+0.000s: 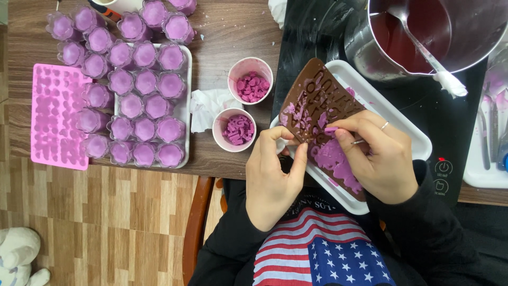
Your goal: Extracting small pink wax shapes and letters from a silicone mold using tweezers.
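Pinching the brown mould (312, 100) over the white tray (413, 139), your left hand (272, 177) steadies while right fingers (346, 130) nip a purple piece (331, 128); squeeze harder and it may crumble.

Your left hand (272, 175) grips the lower edge of the brown letter mould (312, 100), which is tilted over the white tray (407, 132), while your right hand (378, 156) pinches a small purple piece (331, 128) at the mould's surface, thin metal tool tucked under the fingers (349, 127). Purple residue is smeared across the mould's lower half. On the tabletop (233, 32) to your left: two small cups (243, 100) of purple letter pieces, crumpled tissue (206, 106) beside them, a tray of purple-filled clear cups (135, 90), a pink mould (55, 116) at the edge; steel pot (423, 32) with dark red liquid and a spoon sits on the black cooktop (423, 106).
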